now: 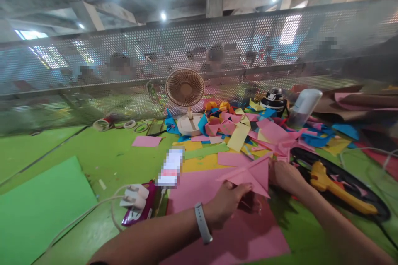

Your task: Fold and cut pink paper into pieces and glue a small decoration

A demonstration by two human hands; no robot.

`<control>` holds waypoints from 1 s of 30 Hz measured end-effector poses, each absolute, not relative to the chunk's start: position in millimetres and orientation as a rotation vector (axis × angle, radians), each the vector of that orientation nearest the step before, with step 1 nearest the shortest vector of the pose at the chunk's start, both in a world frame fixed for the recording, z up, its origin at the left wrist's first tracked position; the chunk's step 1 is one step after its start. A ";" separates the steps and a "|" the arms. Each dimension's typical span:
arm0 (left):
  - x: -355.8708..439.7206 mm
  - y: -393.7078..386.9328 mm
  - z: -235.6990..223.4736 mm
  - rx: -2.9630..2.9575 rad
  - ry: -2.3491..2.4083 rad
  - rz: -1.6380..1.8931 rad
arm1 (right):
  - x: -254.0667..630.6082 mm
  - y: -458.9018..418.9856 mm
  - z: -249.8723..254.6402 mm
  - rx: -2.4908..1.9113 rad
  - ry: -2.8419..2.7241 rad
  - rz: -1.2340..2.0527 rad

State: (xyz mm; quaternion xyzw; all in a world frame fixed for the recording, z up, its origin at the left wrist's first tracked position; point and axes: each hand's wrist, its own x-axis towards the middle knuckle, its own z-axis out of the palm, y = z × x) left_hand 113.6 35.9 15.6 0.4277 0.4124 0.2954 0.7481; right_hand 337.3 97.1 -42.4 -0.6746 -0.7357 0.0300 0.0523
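Fingers: L hand [228, 201] pinched folded pink paper [253, 176], nearly closed | R hand [284, 176] at its R edge, grip unclear | pink sheet [199, 190] below | yellow glue gun [342, 190] near R wrist

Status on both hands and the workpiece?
Left hand: gripping folded pink paper. Right hand: at its far edge, grip unclear. Alongside: yellow glue gun in black tray.

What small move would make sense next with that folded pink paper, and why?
Perhaps the right hand should gently pinch the right edge of the folded pink paper: it is right beside that edge, while the left hand grips the paper's lower part above the flat pink sheet.
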 end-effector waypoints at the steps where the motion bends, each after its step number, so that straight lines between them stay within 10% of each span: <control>1: 104.8 33.2 13.5 0.931 0.917 0.640 | 334.2 96.7 -38.7 -2.049 -2.249 0.119; 9: 50.2 38.4 -4.7 0.947 0.992 0.644 | 325.5 87.1 -2.5 -2.064 -2.161 0.148; 20: 36.2 55.4 -1.6 0.961 1.065 0.315 | 266.8 68.4 -22.4 -0.761 -2.570 -0.208; 30: 27.7 32.9 24.7 2.740 1.118 0.418 | 266.6 72.3 -37.2 -0.871 -2.567 0.200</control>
